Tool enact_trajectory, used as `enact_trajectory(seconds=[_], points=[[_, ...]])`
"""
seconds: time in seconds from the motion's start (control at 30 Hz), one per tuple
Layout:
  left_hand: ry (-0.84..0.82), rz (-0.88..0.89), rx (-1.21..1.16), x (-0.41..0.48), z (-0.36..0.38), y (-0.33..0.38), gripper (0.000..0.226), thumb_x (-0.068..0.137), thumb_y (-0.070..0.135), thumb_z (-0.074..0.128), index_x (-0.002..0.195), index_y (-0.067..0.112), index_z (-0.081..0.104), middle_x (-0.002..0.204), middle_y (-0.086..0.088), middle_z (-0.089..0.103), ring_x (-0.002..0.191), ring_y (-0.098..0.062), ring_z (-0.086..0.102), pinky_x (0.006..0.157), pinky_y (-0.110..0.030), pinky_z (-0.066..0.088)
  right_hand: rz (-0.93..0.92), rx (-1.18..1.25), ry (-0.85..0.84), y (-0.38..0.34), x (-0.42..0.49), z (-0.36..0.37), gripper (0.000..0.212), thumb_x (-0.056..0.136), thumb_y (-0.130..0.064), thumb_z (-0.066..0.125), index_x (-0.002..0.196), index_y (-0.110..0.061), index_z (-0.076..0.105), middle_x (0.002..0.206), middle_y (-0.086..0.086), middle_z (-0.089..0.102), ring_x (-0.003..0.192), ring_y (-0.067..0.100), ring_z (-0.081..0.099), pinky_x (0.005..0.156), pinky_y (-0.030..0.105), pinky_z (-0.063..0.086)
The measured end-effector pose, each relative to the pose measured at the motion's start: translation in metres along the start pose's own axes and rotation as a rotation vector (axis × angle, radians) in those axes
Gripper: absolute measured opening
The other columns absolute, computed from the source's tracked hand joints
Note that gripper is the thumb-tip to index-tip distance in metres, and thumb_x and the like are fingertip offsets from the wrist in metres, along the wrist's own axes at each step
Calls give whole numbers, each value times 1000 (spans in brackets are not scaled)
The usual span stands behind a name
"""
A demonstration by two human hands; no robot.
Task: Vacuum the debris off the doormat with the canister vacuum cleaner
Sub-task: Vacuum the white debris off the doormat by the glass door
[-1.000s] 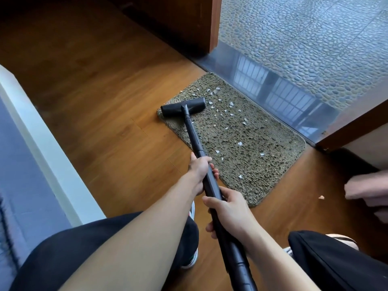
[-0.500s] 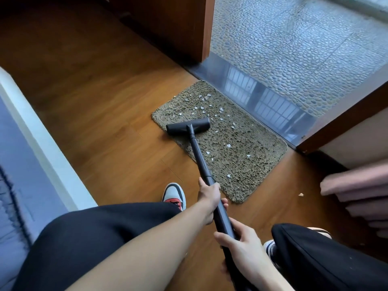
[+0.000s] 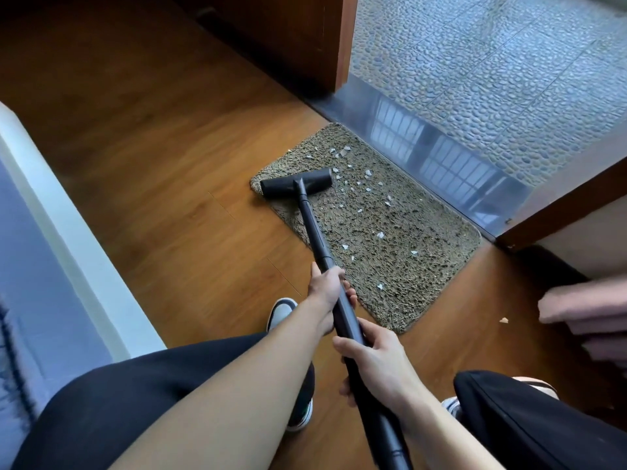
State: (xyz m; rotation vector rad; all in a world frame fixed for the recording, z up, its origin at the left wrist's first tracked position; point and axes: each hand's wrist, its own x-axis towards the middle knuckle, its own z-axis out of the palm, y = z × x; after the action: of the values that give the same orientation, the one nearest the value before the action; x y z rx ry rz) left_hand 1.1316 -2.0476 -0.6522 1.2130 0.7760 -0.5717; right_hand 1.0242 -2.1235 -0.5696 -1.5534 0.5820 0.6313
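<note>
A shaggy olive-brown doormat (image 3: 407, 266) lies on the wooden floor by a glass door. Several small white debris scraps (image 3: 368, 189) are scattered over its far and middle parts. The black vacuum wand (image 3: 314, 228) runs from my hands to its flat floor nozzle (image 3: 296, 183), which sits on the mat's far left corner. My left hand (image 3: 327, 293) grips the wand higher up. My right hand (image 3: 376, 362) grips it lower down, nearer my body. The canister is out of view.
A white and blue bed or sofa edge (image 3: 68, 239) runs along the left. The dark metal door threshold (image 3: 441, 157) borders the mat. One crumb (image 3: 504, 320) lies on the floor right of the mat, near pinkish folded fabric (image 3: 590, 310). My shoes (image 3: 280, 312) and dark-trousered knees fill the foreground.
The nozzle slid from the mat's left middle back toward its far left corner. Both hands kept their grip on the wand, and the view shifted slightly.
</note>
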Motion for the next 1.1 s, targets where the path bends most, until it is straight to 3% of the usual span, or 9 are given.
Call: enact_trajectory(seconds=[0.1,0.4,0.63,0.9,1.1], points=[[-17,13,-51,8,2,8,27,98,8,44,123,16,36,65,-9,44,41,-15,45,38,-21,42,7,20,6,-9,20,1,5,92,-12,66,96,-10,66,71,11,54,45,30,62,43,30,49],[-17,16,-46,20,3,25,33,101,11,49,130,11,36,68,-10,47,43,-16,47,39,-23,44,47,92,-7,-30,43,2,14,93,-12,66,97,1,67,66,10,56,44,25,59,41,27,48],[-23,-33,-4,-3,5,18,20,99,9,51,110,10,35,66,-9,47,43,-17,49,42,-24,46,66,107,-32,-24,4,-5,6,95,-10,63,100,-7,66,77,13,50,41,24,58,38,25,45],[14,-92,171,-29,-2,-13,16,102,15,47,108,11,33,81,-12,45,51,-21,52,45,-28,48,74,25,-13,18,-47,-7,9,91,-14,67,99,-19,67,77,12,53,44,31,61,40,28,47],[58,-93,209,-30,-1,-25,22,101,16,43,121,11,35,80,-11,45,48,-19,50,43,-25,47,69,54,-23,28,-54,-4,24,92,-14,67,110,-29,67,74,11,54,45,33,61,40,28,47]])
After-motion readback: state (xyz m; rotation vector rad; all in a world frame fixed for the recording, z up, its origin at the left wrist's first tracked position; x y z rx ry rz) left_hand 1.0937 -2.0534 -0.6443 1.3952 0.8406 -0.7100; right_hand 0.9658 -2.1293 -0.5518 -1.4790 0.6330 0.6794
